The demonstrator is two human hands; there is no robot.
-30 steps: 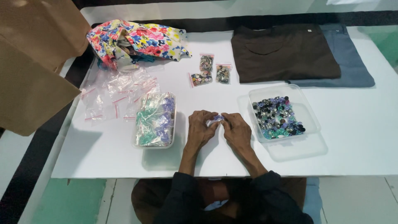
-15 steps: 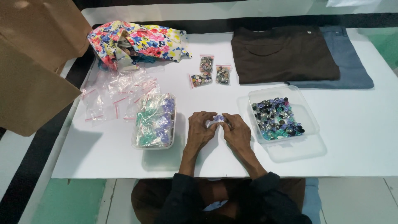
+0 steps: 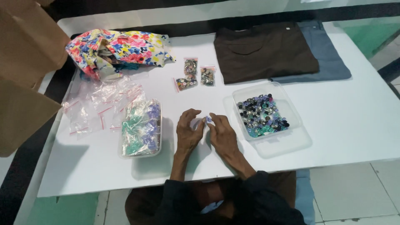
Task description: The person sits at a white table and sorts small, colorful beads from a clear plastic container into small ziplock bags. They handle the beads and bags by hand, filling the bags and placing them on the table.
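My left hand (image 3: 188, 131) and my right hand (image 3: 221, 133) meet at the table's near middle, fingertips pinching a small clear zip bag (image 3: 204, 121) with a few bluish buttons in it. Right of my hands stands a clear plastic tray (image 3: 291, 112) holding several loose buttons in dark, blue and green tones. To the left a clear container (image 3: 141, 130) is stuffed with filled little bags in green and purple.
Several empty zip bags (image 3: 100, 106) lie at the left. Three filled button bags (image 3: 193, 75) sit behind my hands. A floral cloth bundle (image 3: 118, 48) lies back left, folded brown (image 3: 264, 50) and grey-blue (image 3: 329, 54) garments back right, brown cardboard (image 3: 25, 71) at far left.
My hands stay together on the small bag and have shifted only slightly; the fingers have worked along its top edge.
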